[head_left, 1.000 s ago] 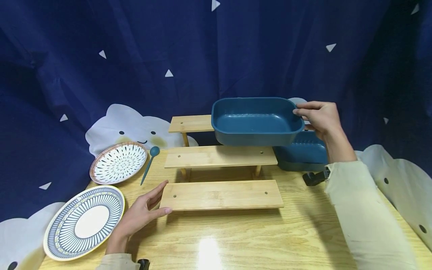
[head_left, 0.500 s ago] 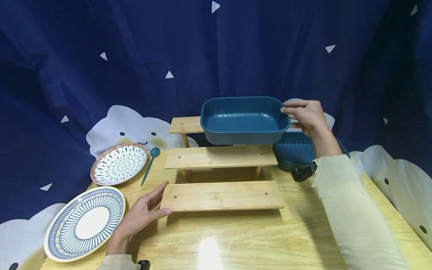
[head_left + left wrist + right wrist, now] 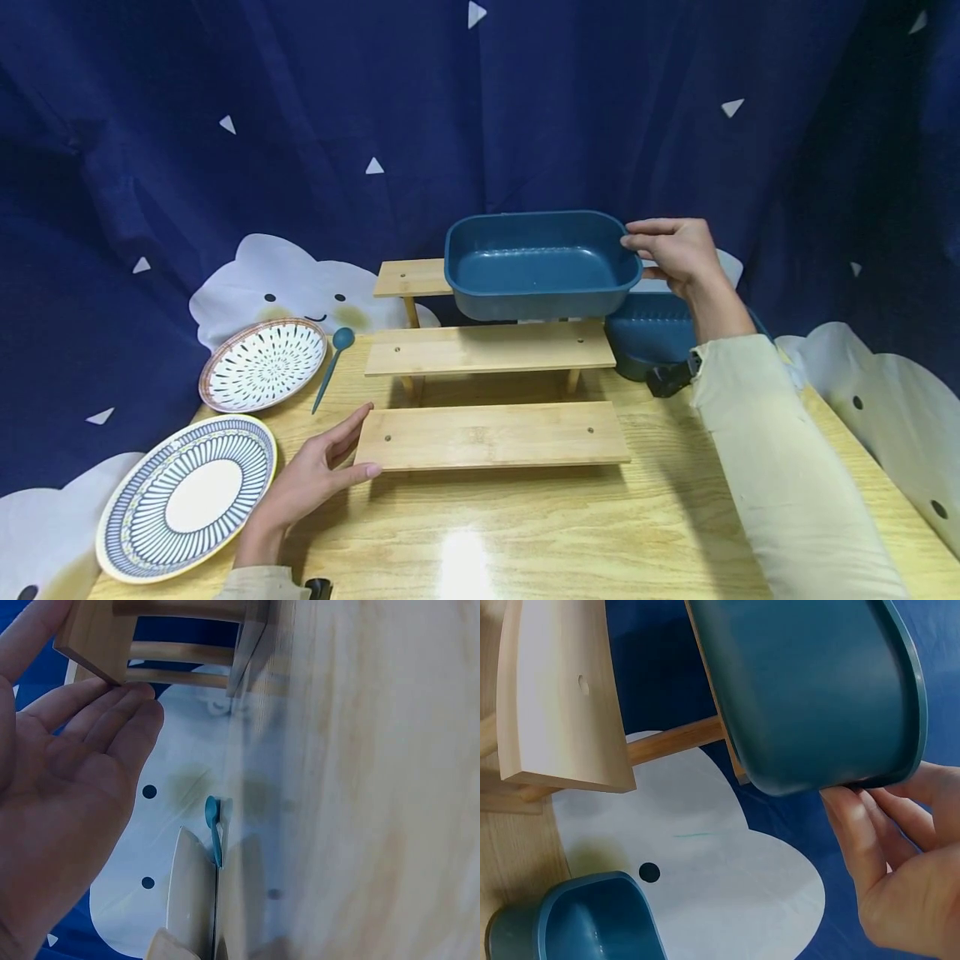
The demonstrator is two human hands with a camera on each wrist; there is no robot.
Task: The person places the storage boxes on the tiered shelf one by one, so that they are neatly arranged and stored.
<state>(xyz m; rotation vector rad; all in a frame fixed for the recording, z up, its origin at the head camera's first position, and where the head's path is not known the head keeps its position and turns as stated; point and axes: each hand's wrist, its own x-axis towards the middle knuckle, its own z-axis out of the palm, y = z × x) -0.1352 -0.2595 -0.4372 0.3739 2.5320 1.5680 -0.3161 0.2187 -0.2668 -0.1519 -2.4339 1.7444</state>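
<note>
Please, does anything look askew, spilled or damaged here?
The blue basin is off-centre over the top shelf: in the head view, the shelf shows only to its left. The right hand grips it, so this may be temporary. I see no spill or damage.

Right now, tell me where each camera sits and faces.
Head: worn on the head, facing forward and down at the rack; left hand, right hand and sleeves show.
Left wrist: on that wrist, facing the rack's end; left hand shows.
Right wrist: on that wrist, facing the held tub; right hand shows.
Head and left wrist share the spoon.
</note>
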